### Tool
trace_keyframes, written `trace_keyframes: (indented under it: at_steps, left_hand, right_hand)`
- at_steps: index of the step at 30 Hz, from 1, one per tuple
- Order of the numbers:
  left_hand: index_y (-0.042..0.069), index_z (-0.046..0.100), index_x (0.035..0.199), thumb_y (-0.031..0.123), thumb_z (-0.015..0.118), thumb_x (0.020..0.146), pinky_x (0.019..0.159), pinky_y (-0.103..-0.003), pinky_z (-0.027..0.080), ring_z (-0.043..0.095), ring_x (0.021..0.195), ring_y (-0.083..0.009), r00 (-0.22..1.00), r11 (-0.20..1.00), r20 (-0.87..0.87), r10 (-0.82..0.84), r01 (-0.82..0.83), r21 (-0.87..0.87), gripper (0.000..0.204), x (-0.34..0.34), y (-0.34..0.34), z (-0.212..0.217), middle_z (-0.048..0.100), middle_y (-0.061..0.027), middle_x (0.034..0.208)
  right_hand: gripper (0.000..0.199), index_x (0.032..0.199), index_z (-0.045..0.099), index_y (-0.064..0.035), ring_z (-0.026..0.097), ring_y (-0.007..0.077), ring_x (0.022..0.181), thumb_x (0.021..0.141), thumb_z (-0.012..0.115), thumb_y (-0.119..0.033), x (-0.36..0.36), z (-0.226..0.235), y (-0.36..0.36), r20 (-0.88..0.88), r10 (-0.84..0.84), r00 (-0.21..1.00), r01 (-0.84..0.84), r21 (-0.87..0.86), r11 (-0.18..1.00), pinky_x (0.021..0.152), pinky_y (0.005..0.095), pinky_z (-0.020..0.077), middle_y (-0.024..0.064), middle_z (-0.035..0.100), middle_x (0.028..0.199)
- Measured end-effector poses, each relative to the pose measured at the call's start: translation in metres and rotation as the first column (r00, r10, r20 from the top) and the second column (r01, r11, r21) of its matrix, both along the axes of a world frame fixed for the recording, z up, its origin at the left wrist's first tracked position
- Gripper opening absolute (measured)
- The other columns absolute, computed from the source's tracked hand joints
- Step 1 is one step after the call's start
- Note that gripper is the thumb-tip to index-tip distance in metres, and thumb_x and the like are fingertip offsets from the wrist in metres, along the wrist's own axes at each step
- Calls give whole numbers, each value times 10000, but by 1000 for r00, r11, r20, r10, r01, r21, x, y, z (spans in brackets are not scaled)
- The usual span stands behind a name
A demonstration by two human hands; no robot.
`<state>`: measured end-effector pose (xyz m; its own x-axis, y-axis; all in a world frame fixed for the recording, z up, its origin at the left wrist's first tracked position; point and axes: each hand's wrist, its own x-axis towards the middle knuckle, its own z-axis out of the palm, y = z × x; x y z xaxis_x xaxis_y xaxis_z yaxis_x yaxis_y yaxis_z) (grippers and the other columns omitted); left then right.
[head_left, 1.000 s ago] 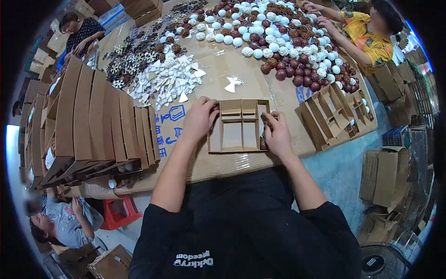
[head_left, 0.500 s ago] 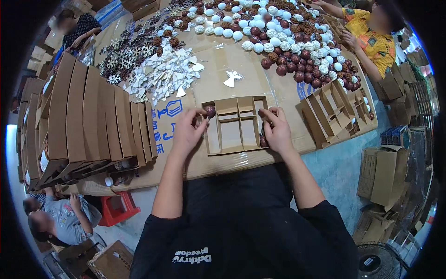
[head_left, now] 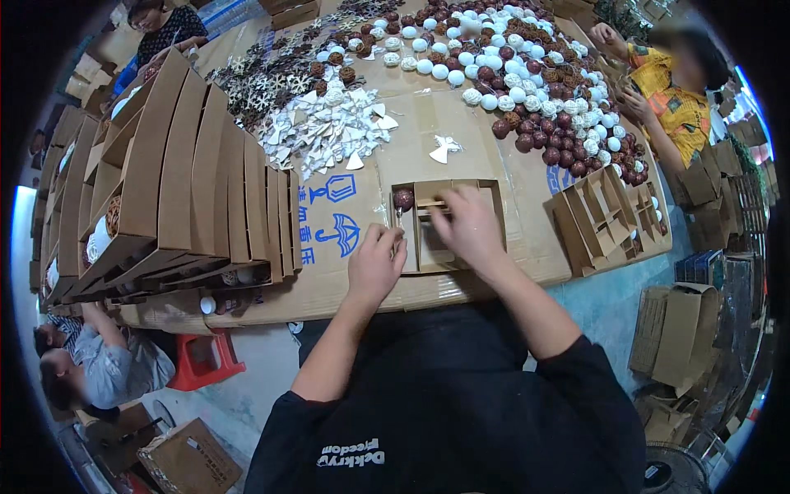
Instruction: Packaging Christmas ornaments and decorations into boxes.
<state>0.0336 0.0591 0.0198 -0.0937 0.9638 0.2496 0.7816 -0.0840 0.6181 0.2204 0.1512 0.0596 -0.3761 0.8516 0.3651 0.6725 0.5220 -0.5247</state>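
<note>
A shallow cardboard box (head_left: 436, 267) lies on the table in front of me. A dark red glittery ball ornament (head_left: 403, 199) sits in its far left corner. My right hand (head_left: 469, 229) is over the box, its fingers closed on a cardboard divider (head_left: 431, 206) near the far wall; motion blurs the fingertips. At the box's left wall is my left hand (head_left: 375, 265), fingers curled together just below the ball. What they pinch, if anything, is hidden. A white wooden angel ornament (head_left: 444, 148) lies beyond the box.
Divided boxes (head_left: 177, 173) are stacked at left; more (head_left: 597, 218) stand at right. Behind lie white wooden pieces (head_left: 321, 128), snowflakes (head_left: 263, 90) and red, white and brown balls (head_left: 527, 95). People work at far left, far right (head_left: 675, 99) and lower left.
My right hand has moved left from the box's right wall to the divider, and the divider grid has shifted from its spread-out position. My left hand has dropped lower along the left wall. The view has shifted.
</note>
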Motion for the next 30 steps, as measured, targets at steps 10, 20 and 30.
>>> trace_keyframes:
  at_steps: [10,20,30]
  left_hand:
    - [53,741,1042,130,691,940,654,-393,525,650,733,-295,989,995,116,-94,88,49,137,-9,-2,-6,626,-125,925]
    - [71,745,1142,150,681,937,725,-421,540,656,839,-317,972,982,179,-155,131,138,229,-18,-8,-24,648,-128,928]
    - [36,560,1412,107,669,910,682,-357,540,647,745,-247,971,983,194,-138,110,148,519,-17,-8,-27,644,-119,896]
  right_hand:
    - [239,989,678,-57,664,342,955,817,749,-208,-56,-40,19,328,151,933,-139,-60,988,786,468,566,144,637,953]
    - [131,903,681,-64,705,305,915,829,672,-171,-62,-36,20,411,102,906,-118,12,993,750,438,598,131,673,921]
    - [242,969,750,-52,702,388,948,843,742,-258,-42,20,49,293,378,878,-264,-360,895,824,481,583,188,737,932]
